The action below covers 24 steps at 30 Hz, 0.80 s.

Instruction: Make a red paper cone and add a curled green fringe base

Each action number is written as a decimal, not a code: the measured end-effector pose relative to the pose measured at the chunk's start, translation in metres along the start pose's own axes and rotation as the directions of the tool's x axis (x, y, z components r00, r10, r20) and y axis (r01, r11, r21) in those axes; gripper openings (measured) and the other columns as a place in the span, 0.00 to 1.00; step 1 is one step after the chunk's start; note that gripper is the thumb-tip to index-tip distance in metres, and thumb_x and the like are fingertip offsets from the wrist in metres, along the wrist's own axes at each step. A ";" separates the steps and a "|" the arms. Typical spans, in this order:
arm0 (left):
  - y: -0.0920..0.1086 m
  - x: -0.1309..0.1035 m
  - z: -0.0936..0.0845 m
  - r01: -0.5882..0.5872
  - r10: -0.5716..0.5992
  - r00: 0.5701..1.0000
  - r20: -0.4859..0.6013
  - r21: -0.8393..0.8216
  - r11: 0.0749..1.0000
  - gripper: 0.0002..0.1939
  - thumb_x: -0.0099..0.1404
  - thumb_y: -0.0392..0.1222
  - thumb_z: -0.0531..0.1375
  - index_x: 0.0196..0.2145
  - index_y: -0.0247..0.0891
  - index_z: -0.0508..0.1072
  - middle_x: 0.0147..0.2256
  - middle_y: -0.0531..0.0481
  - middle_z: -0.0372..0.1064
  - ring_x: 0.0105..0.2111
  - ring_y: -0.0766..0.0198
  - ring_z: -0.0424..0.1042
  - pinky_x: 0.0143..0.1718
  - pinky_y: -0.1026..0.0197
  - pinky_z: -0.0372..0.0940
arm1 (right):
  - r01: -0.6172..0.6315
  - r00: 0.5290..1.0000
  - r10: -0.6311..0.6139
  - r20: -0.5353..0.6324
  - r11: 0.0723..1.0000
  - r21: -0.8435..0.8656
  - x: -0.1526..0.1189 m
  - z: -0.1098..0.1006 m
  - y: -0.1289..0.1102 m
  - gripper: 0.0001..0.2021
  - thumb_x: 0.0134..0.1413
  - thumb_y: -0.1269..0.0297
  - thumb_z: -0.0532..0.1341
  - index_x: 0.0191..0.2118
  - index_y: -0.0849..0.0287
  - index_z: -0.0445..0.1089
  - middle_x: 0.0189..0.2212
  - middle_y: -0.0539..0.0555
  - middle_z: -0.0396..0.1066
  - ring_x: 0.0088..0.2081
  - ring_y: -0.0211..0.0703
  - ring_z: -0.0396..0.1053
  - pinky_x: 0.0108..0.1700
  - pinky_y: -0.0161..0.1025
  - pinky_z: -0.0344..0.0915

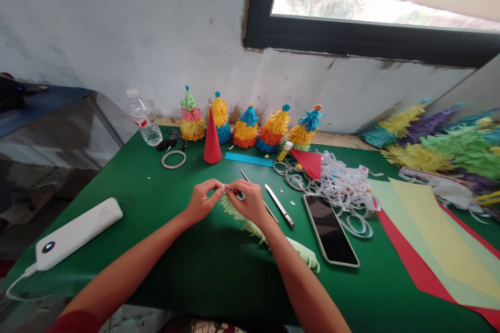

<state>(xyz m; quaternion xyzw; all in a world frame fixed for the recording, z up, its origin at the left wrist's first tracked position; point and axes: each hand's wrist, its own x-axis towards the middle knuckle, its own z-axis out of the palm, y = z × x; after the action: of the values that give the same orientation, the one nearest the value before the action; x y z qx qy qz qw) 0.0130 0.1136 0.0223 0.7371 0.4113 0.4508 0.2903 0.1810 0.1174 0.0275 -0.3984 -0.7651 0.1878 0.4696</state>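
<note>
Both hands meet above the middle of the green table. My left hand pinches one end of a pale green fringed paper strip. Fingers of my right hand press together at the same end, nearly touching the left fingertips. From there the strip trails down to the right, partly hidden under my right forearm. Just beyond the hands stands a red paper cone, point up. A thin stick and metal tweezers lie right of my right hand.
Several fringed paper trees line the wall beside a water bottle. A power bank lies left. To the right are a phone, curled white paper strips, a glue stick and coloured sheets.
</note>
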 end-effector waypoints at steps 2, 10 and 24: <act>0.000 0.000 0.000 -0.002 0.002 1.000 -0.005 0.012 1.000 0.12 0.67 0.44 0.53 0.29 0.37 0.70 0.29 0.51 0.71 0.30 0.65 0.68 0.36 0.63 0.62 | 0.002 1.000 -0.002 0.010 1.000 0.004 0.000 0.000 0.000 0.09 0.56 0.65 0.59 0.31 0.59 0.76 0.21 0.51 0.69 0.21 0.33 0.61 0.25 0.31 0.59; 0.002 0.000 0.001 -0.002 0.002 1.000 -0.011 0.018 1.000 0.12 0.67 0.44 0.53 0.29 0.37 0.70 0.28 0.51 0.71 0.30 0.66 0.68 0.35 0.63 0.63 | 0.000 1.000 0.000 0.011 1.000 0.013 0.000 0.000 0.000 0.09 0.56 0.65 0.59 0.31 0.59 0.75 0.21 0.51 0.69 0.21 0.33 0.61 0.25 0.31 0.60; 0.002 0.000 0.001 0.023 -0.021 0.998 -0.054 0.029 0.999 0.11 0.64 0.43 0.54 0.26 0.38 0.70 0.26 0.54 0.70 0.28 0.66 0.67 0.33 0.65 0.62 | 0.036 0.999 -0.036 0.001 0.997 -0.063 -0.002 0.002 -0.003 0.08 0.56 0.68 0.58 0.29 0.59 0.74 0.21 0.50 0.69 0.21 0.33 0.62 0.27 0.31 0.59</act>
<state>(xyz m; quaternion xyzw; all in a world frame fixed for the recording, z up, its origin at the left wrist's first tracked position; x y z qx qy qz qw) 0.0147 0.1122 0.0237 0.7244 0.4337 0.4610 0.2732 0.1784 0.1142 0.0269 -0.3994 -0.7777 0.1551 0.4600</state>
